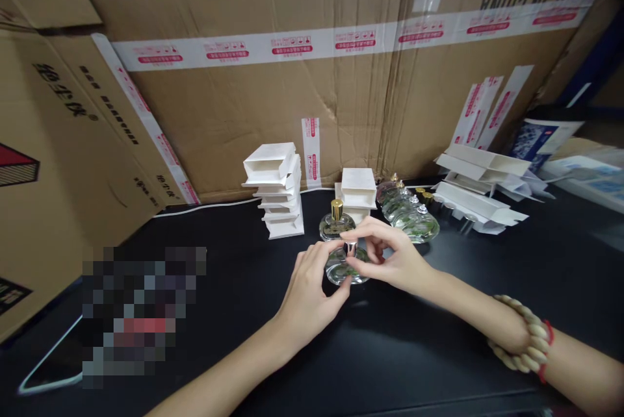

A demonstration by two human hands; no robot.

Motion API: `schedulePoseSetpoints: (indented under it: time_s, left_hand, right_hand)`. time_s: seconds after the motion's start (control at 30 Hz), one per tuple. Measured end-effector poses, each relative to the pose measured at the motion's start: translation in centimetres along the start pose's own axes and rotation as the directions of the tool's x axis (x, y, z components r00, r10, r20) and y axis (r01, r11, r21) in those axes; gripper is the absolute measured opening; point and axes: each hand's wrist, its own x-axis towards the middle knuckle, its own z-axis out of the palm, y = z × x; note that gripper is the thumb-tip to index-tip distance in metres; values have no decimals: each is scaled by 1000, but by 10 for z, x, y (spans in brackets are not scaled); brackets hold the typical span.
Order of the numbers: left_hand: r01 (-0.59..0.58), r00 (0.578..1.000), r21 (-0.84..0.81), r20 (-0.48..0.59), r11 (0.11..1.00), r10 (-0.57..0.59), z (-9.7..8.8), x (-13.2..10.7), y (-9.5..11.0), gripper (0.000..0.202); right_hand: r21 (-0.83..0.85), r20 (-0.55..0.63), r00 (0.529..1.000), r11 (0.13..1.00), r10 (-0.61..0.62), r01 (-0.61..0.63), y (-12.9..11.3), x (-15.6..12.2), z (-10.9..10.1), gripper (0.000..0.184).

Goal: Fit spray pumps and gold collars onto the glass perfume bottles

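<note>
A rounded clear glass perfume bottle (pixel 345 273) stands upright on the black table. My left hand (pixel 307 287) curls around its left side, fingers behind and thumb in front. Between the thumb and forefinger of my right hand (pixel 397 260) is a shiny silver cap (pixel 350 249) at the bottle's neck. Whether the cap is fully seated cannot be seen. Just behind stands another perfume bottle with a gold cap (pixel 337 210). To the right, several uncapped perfume bottles (pixel 414 225) stand in a row, with loose gold and silver caps (pixel 468 222) beside them.
White paper boxes (pixel 280 193) are stacked behind my hands, with a smaller stack (pixel 358 188) near the bottles. More white cartons (pixel 487 199) lie at right, before a blue-and-white cup (pixel 541 138). Large cardboard boxes (pixel 234 105) wall the back and left. A pixelated device (pixel 141 319) lies at left.
</note>
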Motion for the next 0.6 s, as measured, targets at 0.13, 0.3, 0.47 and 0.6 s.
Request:
schedulePoseSetpoints:
  time_s: [0.13, 0.3, 0.47, 0.6]
  left_hand:
    - [48, 999, 50, -12, 998, -47, 0, 2, -4, 47]
    - [140, 988, 23, -71, 990, -138, -2, 6, -11, 41]
    - [245, 965, -13, -94, 969, -246, -5, 8, -14, 40]
    - [299, 954, -80, 16, 951, -298, -3, 8, -17, 47]
  right_hand:
    - [-147, 62, 998, 989, 28, -19, 4, -3, -5, 44]
    - [-427, 143, 985, 904, 102, -31, 3, -7, -9, 68]
    - [-552, 61, 988, 830, 139, -82, 2, -7, -8, 78]
    - [-538, -32, 968, 812, 247, -225, 8, -9, -8, 85]
